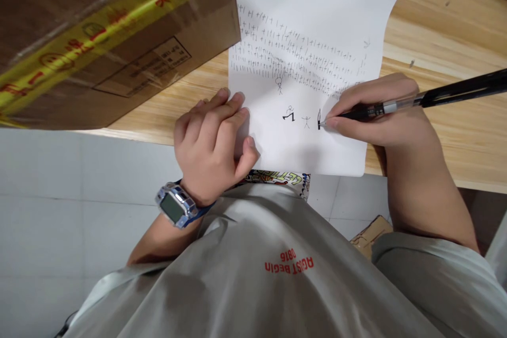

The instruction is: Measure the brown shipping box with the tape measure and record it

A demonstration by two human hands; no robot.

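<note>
A black pen [443,92] is pinched in my right hand [396,113], its barrel slanting out to the right past the knuckles. Its tip touches a sheet of white paper [332,154] at a small, narrow, dark drawing [319,120]. Several little stick figures [306,121] lie to the left of the tip, and rows of short pen strokes [293,47] cover the upper part of the sheet. My left hand [214,140] rests with its fingers stretched out over the paper's lower left edge and the wood beside it.
A cardboard box [158,47] with yellow tape stands on the wooden table [415,37] at upper left, overlapping the paper's left edge. The table's front edge runs just below the sheet. A piece of cardboard [370,235] lies below on the tiled floor [43,179].
</note>
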